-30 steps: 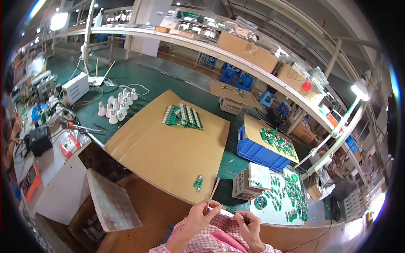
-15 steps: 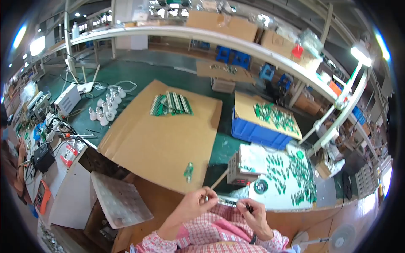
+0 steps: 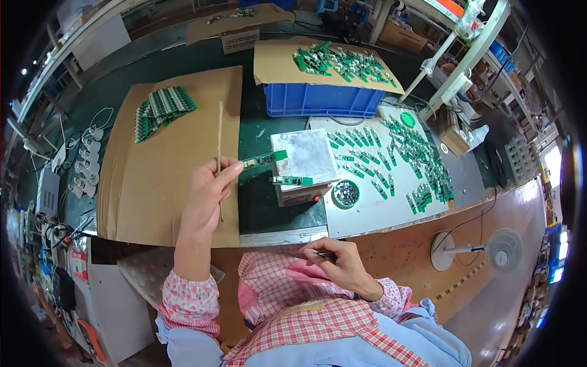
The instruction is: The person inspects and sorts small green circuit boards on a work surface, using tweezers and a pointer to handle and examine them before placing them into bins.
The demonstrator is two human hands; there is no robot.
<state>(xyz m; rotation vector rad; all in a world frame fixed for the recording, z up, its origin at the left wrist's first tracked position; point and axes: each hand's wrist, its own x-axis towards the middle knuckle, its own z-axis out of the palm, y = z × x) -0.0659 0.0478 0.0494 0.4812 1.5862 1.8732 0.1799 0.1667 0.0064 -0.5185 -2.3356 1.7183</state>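
My left hand is closed, pinching a slim green circuit board between thumb and fingertips. A thin wooden stick also runs through its grip, pointing up and down. The board's far end is over the near-left part of a block with a pale square top. Another green circuit board lies at that block's near edge. Low in front of the checked apron, my right hand is closed around a small dark tool, mostly hidden by the fingers.
Many small boards lie on a white sheet with a round dish of small parts. Behind, a blue crate carries cardboard heaped with boards. Cardboard at left holds stacked boards. A fan stands at right.
My view has swung right and down. Both hands were together near the apron; my left hand has moved forward with the circuit board toward the block, while my right hand stays low.
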